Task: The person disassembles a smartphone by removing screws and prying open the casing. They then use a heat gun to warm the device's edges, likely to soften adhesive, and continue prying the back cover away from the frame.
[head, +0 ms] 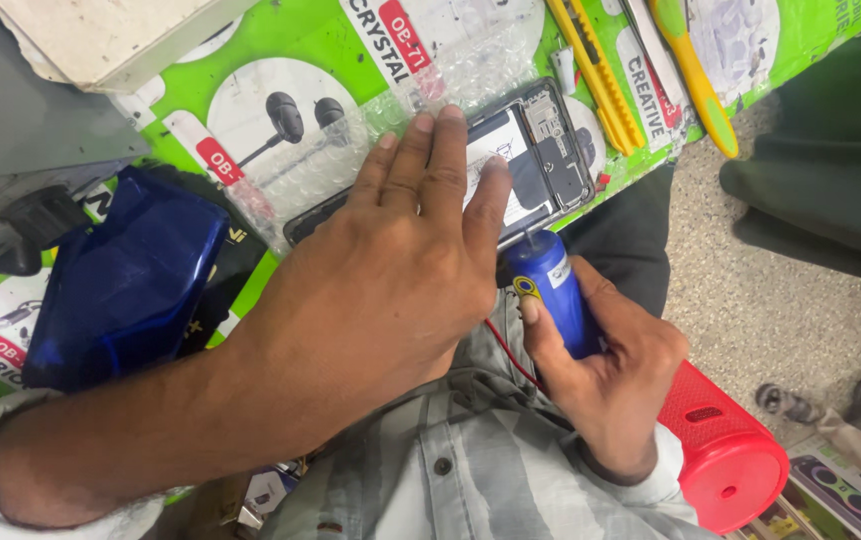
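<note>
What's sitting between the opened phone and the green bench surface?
In the head view, a sheet of clear bubble wrap lies under the opened phone, between it and the green bench surface. The left hand presses the phone down.

Likely phone-repair stall — opened phone (535, 155), earphone packaging (280, 110).

opened phone (540, 150): bare metal and glossy parts | tool (555, 290): smooth blue plastic (glossy) | pouch (125, 285): shiny blue plastic
</note>
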